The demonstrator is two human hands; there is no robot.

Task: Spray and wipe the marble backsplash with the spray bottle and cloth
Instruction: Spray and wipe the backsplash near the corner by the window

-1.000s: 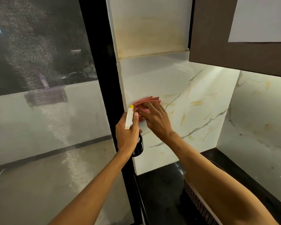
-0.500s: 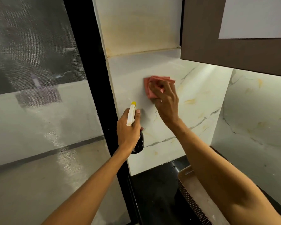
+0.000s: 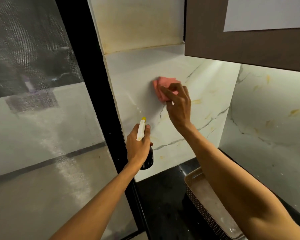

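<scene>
Wiping is under way: the right hand [image 3: 177, 104], fingers curled, presses the folded pink cloth [image 3: 160, 87] to the white grey-veined marble backsplash [image 3: 206, 94]. At its seven o'clock, the left hand [image 3: 139, 144] grips the dark white-headed spray bottle [image 3: 141, 129]. Next, I'd judge, strokes toward three o'clock, over the yellowish marks.

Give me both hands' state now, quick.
Left hand: grips the spray bottle.
Right hand: fingers pinch the pink cloth against the marble backsplash.
</scene>
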